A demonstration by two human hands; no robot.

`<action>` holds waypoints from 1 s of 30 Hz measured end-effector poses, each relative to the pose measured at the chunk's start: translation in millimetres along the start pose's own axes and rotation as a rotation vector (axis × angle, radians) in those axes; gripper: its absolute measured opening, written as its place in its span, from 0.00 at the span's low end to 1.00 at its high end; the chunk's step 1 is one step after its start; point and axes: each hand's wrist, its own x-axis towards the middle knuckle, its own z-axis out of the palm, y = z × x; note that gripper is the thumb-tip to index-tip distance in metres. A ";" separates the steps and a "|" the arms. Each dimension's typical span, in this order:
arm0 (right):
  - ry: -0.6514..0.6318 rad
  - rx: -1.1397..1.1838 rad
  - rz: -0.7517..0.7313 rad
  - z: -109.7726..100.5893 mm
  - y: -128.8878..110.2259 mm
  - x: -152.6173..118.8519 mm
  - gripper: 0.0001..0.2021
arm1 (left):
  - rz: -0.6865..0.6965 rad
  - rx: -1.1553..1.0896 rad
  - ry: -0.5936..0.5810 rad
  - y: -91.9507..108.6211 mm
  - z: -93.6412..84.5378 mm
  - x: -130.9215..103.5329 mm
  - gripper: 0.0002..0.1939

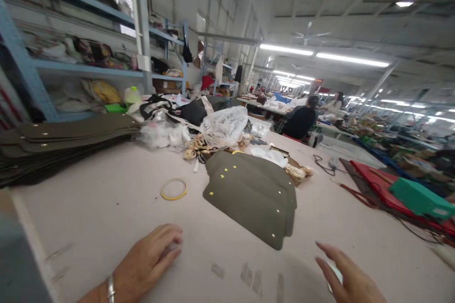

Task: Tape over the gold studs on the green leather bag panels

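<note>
Flat olive-green fabric-like panels (245, 199) are fanned mid-way across the pale worktop (106, 203); small yellow tabs (222, 176) and shiny studs (277, 210) already on, can't tell what's left tbh. Long axis slants far-left to near-right, studs rightward. Left hand (149, 255): fingers curled, grip unclear; right hand (350, 279): spread.

The tabletop (202, 246) lies open between left hand (151, 255) and right hand (350, 277), olive panels (249, 194) obstructing just beyond.
</note>
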 end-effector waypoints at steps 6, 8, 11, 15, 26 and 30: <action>-0.086 -0.017 -0.029 57.6 -74.3 169.1 0.19 | 0.039 0.065 0.057 -30.6 12.7 38.8 0.09; -0.099 -0.107 -0.066 79.0 -82.6 212.8 0.20 | 0.025 0.050 0.060 -27.1 19.7 58.4 0.15; -0.104 -0.171 -0.089 108.0 -85.2 260.4 0.20 | -0.076 0.032 0.031 -19.6 26.1 107.7 0.30; -0.086 -0.234 -0.067 135.5 -78.3 292.8 0.21 | -0.343 -0.036 -0.065 -31.8 34.9 194.1 0.37; 0.081 -0.331 -0.031 161.1 -62.7 305.3 0.20 | -0.537 0.067 -0.024 -70.2 78.7 280.6 0.41; 0.114 -0.336 -0.048 161.9 -68.0 299.6 0.20 | -0.504 0.102 0.020 -63.4 81.9 271.4 0.37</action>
